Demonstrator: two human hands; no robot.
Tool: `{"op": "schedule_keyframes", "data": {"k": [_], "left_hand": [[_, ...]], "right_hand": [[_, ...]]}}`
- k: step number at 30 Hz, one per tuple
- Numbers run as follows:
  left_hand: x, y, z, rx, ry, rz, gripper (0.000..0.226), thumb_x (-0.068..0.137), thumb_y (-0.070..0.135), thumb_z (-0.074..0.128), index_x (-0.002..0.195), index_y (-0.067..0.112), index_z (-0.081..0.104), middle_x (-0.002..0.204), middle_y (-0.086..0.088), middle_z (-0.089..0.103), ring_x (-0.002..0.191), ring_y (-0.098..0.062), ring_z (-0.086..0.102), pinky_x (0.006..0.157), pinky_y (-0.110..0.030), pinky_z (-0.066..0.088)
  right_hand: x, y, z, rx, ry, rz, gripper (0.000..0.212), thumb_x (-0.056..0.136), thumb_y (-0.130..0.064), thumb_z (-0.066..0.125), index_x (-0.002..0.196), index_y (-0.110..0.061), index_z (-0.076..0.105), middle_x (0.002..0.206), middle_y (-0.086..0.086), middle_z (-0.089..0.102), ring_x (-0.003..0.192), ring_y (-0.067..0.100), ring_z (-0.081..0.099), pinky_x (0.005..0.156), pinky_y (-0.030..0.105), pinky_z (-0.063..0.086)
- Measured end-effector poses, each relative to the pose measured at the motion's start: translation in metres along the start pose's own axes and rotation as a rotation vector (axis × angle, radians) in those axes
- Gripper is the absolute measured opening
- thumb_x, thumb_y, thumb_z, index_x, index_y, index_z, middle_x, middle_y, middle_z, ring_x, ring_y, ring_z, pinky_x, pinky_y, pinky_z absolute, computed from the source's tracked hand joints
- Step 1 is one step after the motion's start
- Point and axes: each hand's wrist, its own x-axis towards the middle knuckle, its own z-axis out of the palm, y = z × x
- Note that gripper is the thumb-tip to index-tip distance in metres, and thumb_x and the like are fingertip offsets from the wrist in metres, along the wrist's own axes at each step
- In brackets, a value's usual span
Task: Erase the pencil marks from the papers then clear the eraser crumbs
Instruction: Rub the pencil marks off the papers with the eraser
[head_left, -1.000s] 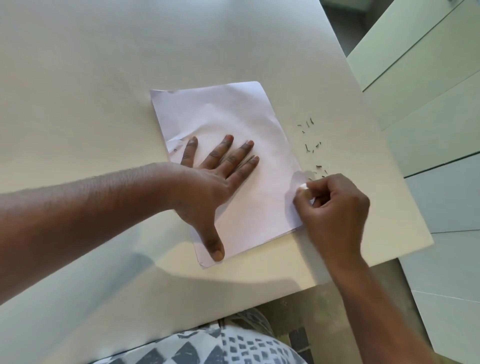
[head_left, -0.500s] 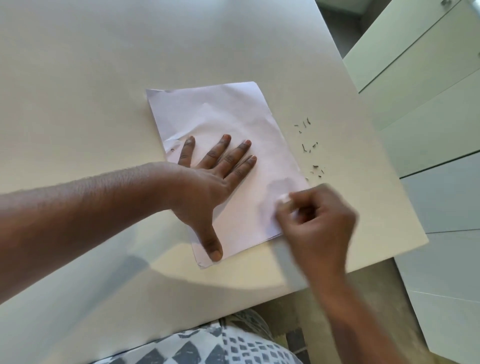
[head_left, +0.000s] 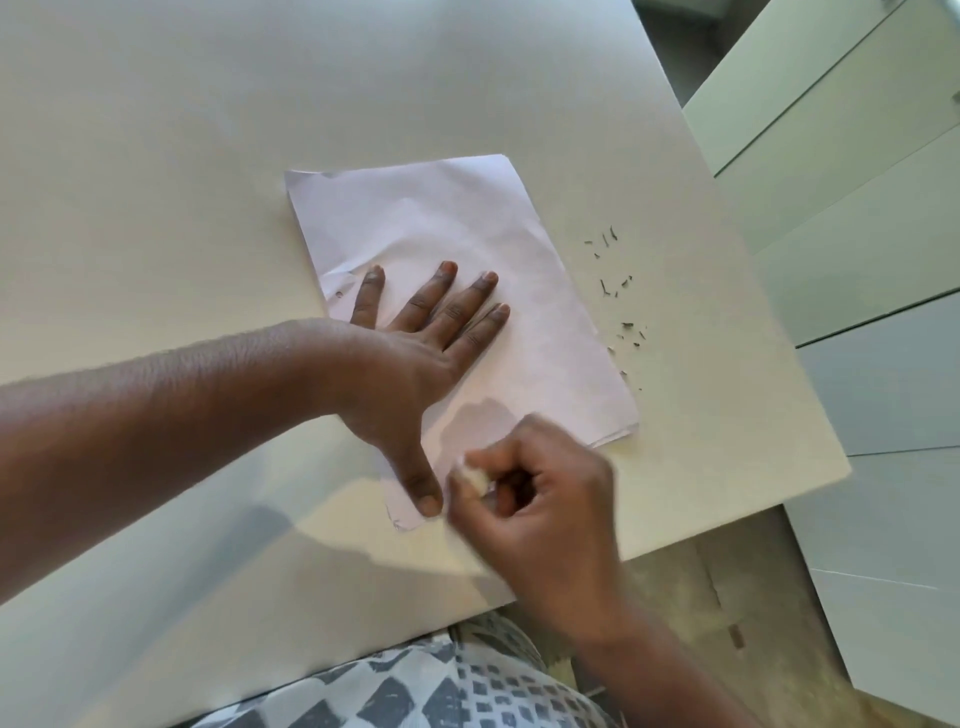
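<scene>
— Two hands are at work: the left hand (head_left: 410, 358) lies flat on the papers (head_left: 467, 270), its fingers (head_left: 483, 306) straight and spread, thumb stretched back toward the near edge. It pins the sheets to the surface (head_left: 208, 130).

— And the other one?

— The right hand (head_left: 545, 499) has its fingers (head_left: 498, 457) curled and clamped on a small pale eraser (head_left: 470, 475), just beside the left thumb tip, over the near corner of the stack. The hand is blurred, so I judge it is mid-rub.

— So which step is this?

— The erasing, I'd say, at the near edge of the top sheet. A faint mark shows at the corner below the thumb, and a small one just left of the little finger.

— What about the crumbs?

— The eraser crumbs (head_left: 618, 291) lie scattered on the surface well beyond the fingertips of the left hand, off the stack's right edge. Clearing them is not yet done.

— What does the next move call for?

— Short, light strokes away from the pinning thumb, so the thin paper doesn't buckle or tear, then a sweep of the crumbs.

— Any writing or labels?

— None that I can read; the marks are too faint.
</scene>
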Motion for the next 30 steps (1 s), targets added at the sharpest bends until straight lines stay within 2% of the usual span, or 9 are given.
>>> {"op": "schedule_keyframes", "data": {"k": [2,7,10,13,16,18,20,26,30], "left_hand": [[0.001,0.000,0.001,0.004,0.005,0.004,0.181,0.039,0.091,0.081,0.141,0.028,-0.054,0.139,0.007,-0.069,0.133,-0.026,-0.061,0.111,-0.075,-0.024],[0.000,0.000,0.001,-0.027,-0.013,0.011,0.185,0.035,0.088,0.085,0.141,0.030,-0.054,0.138,0.007,-0.069,0.131,-0.026,-0.062,0.109,-0.077,-0.023],[-0.001,0.000,0.001,-0.022,-0.006,0.015,0.186,0.034,0.087,0.086,0.142,0.029,-0.053,0.139,0.007,-0.069,0.131,-0.026,-0.062,0.109,-0.078,-0.023],[-0.002,-0.001,0.001,-0.022,-0.001,0.022,0.186,0.034,0.086,0.087,0.142,0.030,-0.053,0.140,0.007,-0.068,0.131,-0.025,-0.062,0.110,-0.078,-0.023],[-0.002,-0.001,0.000,-0.010,-0.009,0.027,0.184,0.037,0.084,0.088,0.141,0.031,-0.054,0.140,0.009,-0.068,0.132,-0.024,-0.061,0.110,-0.075,-0.026],[-0.003,-0.001,0.000,-0.004,-0.003,0.041,0.184,0.036,0.084,0.088,0.142,0.032,-0.053,0.140,0.010,-0.068,0.131,-0.023,-0.062,0.111,-0.076,-0.024],[-0.003,-0.002,0.001,-0.009,0.002,0.045,0.183,0.036,0.085,0.087,0.142,0.032,-0.053,0.140,0.010,-0.068,0.132,-0.023,-0.061,0.111,-0.076,-0.023],[-0.005,-0.007,0.003,-0.027,0.063,0.089,0.174,0.042,0.094,0.078,0.145,0.037,-0.050,0.142,0.015,-0.065,0.131,-0.017,-0.062,0.111,-0.072,-0.028],[-0.006,-0.006,0.005,-0.021,0.097,0.096,0.169,0.047,0.094,0.076,0.148,0.036,-0.046,0.147,0.015,-0.062,0.133,-0.016,-0.061,0.111,-0.071,-0.028]], "right_hand": [[-0.002,0.008,-0.002,0.004,-0.026,0.033,0.021,0.075,-0.009,0.086,0.072,-0.014,0.066,0.066,-0.007,0.061,0.054,0.011,0.056,0.049,0.028,0.046],[0.032,0.059,-0.056,-0.250,0.224,0.170,0.019,0.075,-0.006,0.086,0.073,-0.014,0.069,0.064,-0.006,0.064,0.056,0.007,0.059,0.056,0.008,0.041],[0.039,0.070,-0.070,-0.328,0.299,0.202,0.015,0.076,-0.011,0.086,0.076,-0.015,0.071,0.068,-0.005,0.067,0.060,0.009,0.061,0.058,0.016,0.047],[0.035,0.063,-0.076,-0.011,0.349,0.351,0.013,0.082,-0.016,0.087,0.084,-0.016,0.074,0.072,-0.006,0.071,0.061,0.008,0.064,0.060,0.023,0.055],[0.033,0.047,-0.070,0.519,0.266,0.496,0.021,0.084,-0.008,0.083,0.103,-0.010,0.076,0.078,0.003,0.070,0.066,0.014,0.064,0.064,0.024,0.058],[0.039,0.040,-0.067,0.758,0.229,0.563,0.031,0.084,-0.006,0.079,0.114,-0.010,0.076,0.083,0.007,0.071,0.068,0.015,0.065,0.068,0.024,0.060],[0.047,0.037,-0.066,0.922,0.196,0.643,0.032,0.082,-0.007,0.076,0.114,-0.008,0.078,0.090,0.011,0.073,0.074,0.015,0.068,0.071,0.024,0.062],[0.057,0.039,-0.074,1.094,0.108,0.707,0.025,0.084,-0.006,0.072,0.109,-0.002,0.077,0.104,0.017,0.075,0.074,0.014,0.069,0.067,0.020,0.061],[0.063,0.042,-0.074,1.095,0.087,0.663,0.026,0.087,-0.007,0.069,0.112,-0.002,0.069,0.089,0.011,0.068,0.067,0.014,0.057,0.054,0.020,0.051]]}}
